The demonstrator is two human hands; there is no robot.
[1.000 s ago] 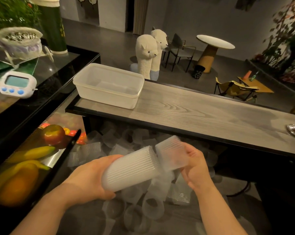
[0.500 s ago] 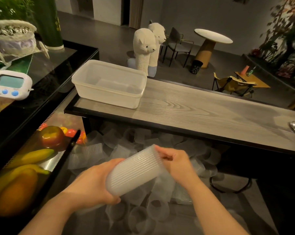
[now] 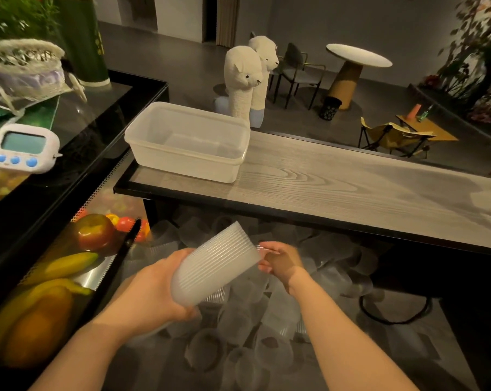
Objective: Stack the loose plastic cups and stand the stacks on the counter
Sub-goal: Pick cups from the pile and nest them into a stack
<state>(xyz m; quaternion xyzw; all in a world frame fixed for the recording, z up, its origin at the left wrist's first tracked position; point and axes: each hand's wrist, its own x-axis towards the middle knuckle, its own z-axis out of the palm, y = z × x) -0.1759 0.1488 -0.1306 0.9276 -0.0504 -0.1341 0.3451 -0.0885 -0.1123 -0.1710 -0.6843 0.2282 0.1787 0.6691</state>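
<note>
The person's left hand grips a tilted stack of nested ribbed plastic cups by its lower end, fingers curled round it, so the open mouth of the stack points up and to the right. The right hand sits at that mouth with its fingers bent against the rim; whether they pinch the rim or a separate cup cannot be told. Beneath both hands, on a lower surface under the counter's edge, lies a heap of loose clear cups, some on their sides and some with mouths up. On the wood-grain counter above stands a rectangular translucent plastic tub, with nothing visible inside it; no stack stands on the counter. To the left, a glass-fronted case holds an apple, a banana and other fruit. A white digital timer rests on the dark top of that case, near a woven basket.
</note>
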